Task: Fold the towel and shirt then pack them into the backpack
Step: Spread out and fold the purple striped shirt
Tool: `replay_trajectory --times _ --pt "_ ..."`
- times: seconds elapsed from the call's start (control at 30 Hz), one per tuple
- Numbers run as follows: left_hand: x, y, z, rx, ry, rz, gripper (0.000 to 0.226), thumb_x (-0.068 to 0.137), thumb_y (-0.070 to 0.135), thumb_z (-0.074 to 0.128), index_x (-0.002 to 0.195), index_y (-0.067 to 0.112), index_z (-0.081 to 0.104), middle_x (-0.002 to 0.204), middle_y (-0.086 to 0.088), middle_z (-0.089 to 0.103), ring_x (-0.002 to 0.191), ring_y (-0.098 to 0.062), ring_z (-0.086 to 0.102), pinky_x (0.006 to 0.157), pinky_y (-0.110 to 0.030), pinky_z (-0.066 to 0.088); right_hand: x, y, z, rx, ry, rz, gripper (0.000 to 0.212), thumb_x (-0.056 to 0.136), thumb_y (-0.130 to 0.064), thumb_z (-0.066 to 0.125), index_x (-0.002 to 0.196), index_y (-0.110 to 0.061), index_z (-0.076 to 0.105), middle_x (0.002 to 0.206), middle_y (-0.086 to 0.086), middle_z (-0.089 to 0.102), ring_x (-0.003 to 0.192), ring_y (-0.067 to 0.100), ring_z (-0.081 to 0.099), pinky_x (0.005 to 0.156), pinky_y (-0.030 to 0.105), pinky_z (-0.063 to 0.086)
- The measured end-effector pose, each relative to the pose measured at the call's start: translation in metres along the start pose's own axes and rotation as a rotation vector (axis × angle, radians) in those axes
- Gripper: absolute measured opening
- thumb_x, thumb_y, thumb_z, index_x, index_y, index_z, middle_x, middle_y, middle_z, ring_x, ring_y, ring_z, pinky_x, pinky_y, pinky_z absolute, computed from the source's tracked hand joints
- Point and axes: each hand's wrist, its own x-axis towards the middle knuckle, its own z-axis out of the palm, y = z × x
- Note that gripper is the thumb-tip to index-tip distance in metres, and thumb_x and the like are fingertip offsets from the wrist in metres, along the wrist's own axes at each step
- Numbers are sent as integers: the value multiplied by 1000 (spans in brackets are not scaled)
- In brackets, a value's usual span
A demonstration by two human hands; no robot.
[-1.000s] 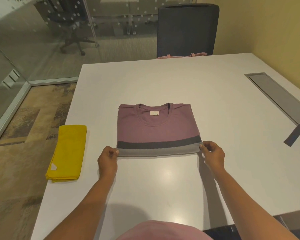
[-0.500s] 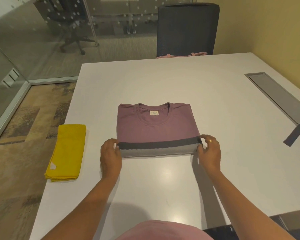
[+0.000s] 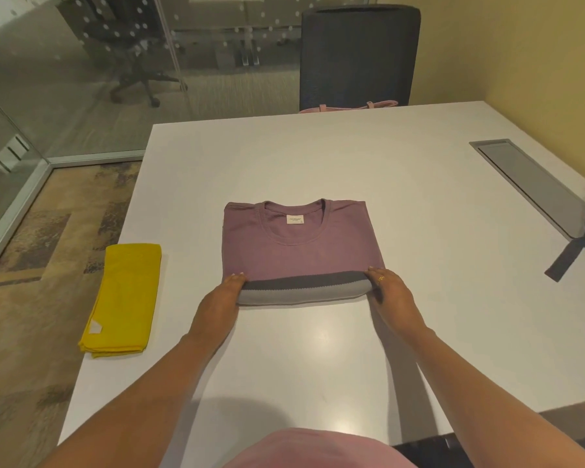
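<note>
Your hands have slid in under the near edge of the shirt point(image 3: 301, 244) since a second ago: back then you were only pinching the two near corners, and now the striped edge has lifted and rolled slightly off the table point(image 3: 419, 184). That reads like the start of a lift, either for one more fold toward the collar or to carry the bundle off; I can't tell which yet.

Your left hand point(image 3: 221, 298) has its fingers curled shut on the near left corner, fingertips showing on top of the cloth. Your right hand point(image 3: 390, 292) grips the near right corner the same way, fingers closed over the edge, a ring visible on one.

The shirt is soft mauve knit, already a neat rectangle in the middle of the table, collar and small white label facing up at the far end, with a dark grey band and a lighter grey band along the near edge. The towel point(image 3: 125, 298) lies well apart to your left near the table edge: bright yellow, folded into a long flat strip, a small white tag at its near end. So both items look folded, with only packing left.

Something pink point(image 3: 350, 106) peeks over the far table edge by the chair point(image 3: 358, 55), possibly the backpack, though too little shows to say. The table is smooth, white and glossy.
</note>
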Motion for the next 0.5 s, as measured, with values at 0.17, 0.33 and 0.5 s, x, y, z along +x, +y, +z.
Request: replay_trajectory --times 0.17,0.33,0.5 --pt "7 7 -18 -91 111 -84 31 83 -14 51 100 2 70 90 -12 68 80 -15 55 74 -21 40 -1 -11 -10 128 44 52 30 85 9 48 106 -5 64 94 5 62 88 23 58 76 19 41" --pt "15 32 -39 -300 299 -219 23 88 -6 53 109 -1 63 102 -14 66 88 -16 55 78 -22 42 -2 -31 -20 248 233 44 34 85 16 37 104 2 62 96 16 63 84 28 54 70 16 38" --pt "34 57 -72 -468 558 -189 28 91 -5 47 119 -1 52 106 -9 57 94 -16 51 73 -10 38 20 -55 -41 315 442 23 39 88 12 34 119 -1 54 112 13 56 100 20 48 84 9 29"
